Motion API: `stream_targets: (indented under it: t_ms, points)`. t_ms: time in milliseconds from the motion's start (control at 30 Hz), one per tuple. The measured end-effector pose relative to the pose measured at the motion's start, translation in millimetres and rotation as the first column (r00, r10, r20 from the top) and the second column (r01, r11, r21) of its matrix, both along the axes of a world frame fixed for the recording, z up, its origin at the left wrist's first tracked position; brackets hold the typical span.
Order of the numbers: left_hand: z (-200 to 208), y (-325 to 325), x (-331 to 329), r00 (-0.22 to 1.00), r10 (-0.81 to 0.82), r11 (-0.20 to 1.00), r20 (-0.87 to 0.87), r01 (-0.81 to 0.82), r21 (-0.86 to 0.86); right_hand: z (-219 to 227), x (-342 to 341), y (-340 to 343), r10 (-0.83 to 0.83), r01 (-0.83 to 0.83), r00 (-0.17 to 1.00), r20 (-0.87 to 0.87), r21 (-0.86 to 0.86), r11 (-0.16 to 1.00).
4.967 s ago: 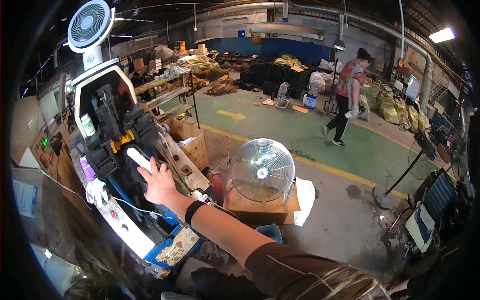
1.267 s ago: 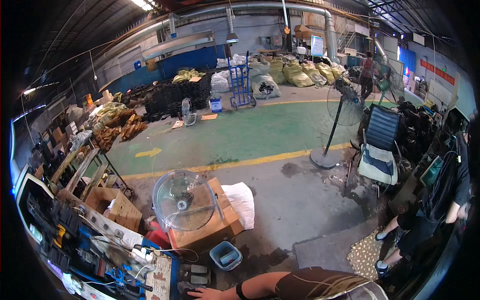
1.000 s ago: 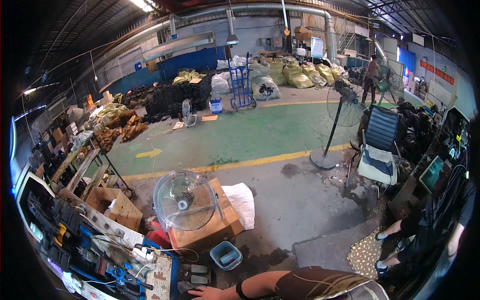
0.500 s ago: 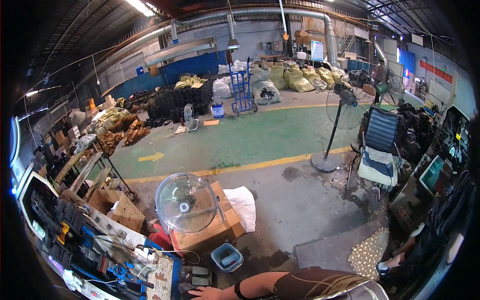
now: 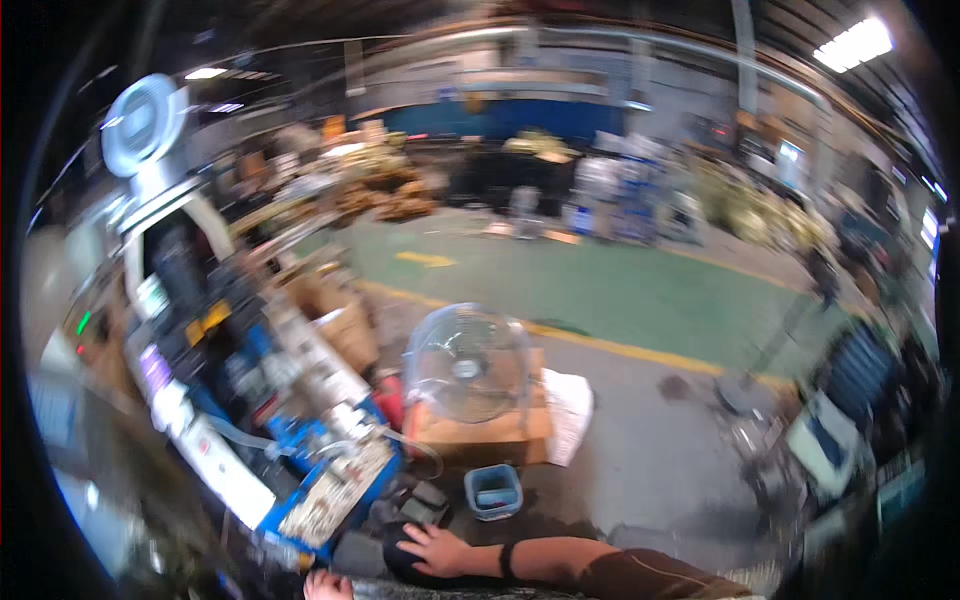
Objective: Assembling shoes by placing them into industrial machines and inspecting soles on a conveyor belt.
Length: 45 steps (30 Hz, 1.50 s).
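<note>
My right hand [image 5: 435, 551] lies with its fingers spread on a dark rounded thing [image 5: 398, 562], whose kind the blur hides. A dark band circles that wrist, and the arm reaches in from the lower right. At the bottom edge, only part of my left hand [image 5: 328, 586] shows, too smeared to read its grip. Just beyond the right hand sit grey block-like pieces [image 5: 428, 500]. Close by on the left is a blue-edged machine bench [image 5: 375, 490] with a worn, stained top plate. A light-blue plastic bin [image 5: 494, 492] stands on the floor ahead.
A round floor fan [image 5: 467, 370] stands at a cardboard box [image 5: 480, 440], with a white sack [image 5: 568, 412] beside it. Machinery with a white frame [image 5: 215, 465] runs along the left. A chair [image 5: 825, 440] stands at the right. Piled sacks [image 5: 765, 212] line the far side.
My view has swung left, so the scene has shifted right and blurred. My left hand has come into the bottom edge. My right hand now rests on the dark rounded thing.
</note>
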<state>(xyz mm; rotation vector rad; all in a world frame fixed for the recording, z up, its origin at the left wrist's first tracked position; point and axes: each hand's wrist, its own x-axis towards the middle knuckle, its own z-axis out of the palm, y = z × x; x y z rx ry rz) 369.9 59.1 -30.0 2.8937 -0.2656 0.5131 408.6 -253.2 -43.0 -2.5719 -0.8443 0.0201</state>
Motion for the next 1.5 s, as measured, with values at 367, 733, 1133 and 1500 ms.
stream_targets:
  t_ms: [367, 733, 1133, 1500]
  points:
    - [4, 65, -125, 0.873, 0.432, 0.842, -0.226, -0.480, -0.247, 10, -11, 121, 0.534, -0.554, 0.812, 0.236, 0.022, 0.832]
    - [53, 57, -368, 0.451, 0.868, 0.242, -0.208, -0.749, -0.617, -21, 20, 240, 0.655, -0.650, 0.755, 0.008, -0.117, 0.751]
    - [19, -19, -700, -0.811, 0.332, -0.803, -0.482, 0.025, -0.596, -10, -67, 274, 0.787, -0.718, 0.617, -0.014, -0.419, 0.556]
    - [54, -15, -767, -0.699, 0.480, -0.840, -0.531, -0.541, -0.047, -4, -66, 245, 0.737, -0.680, 0.676, 0.014, -0.373, 0.631]
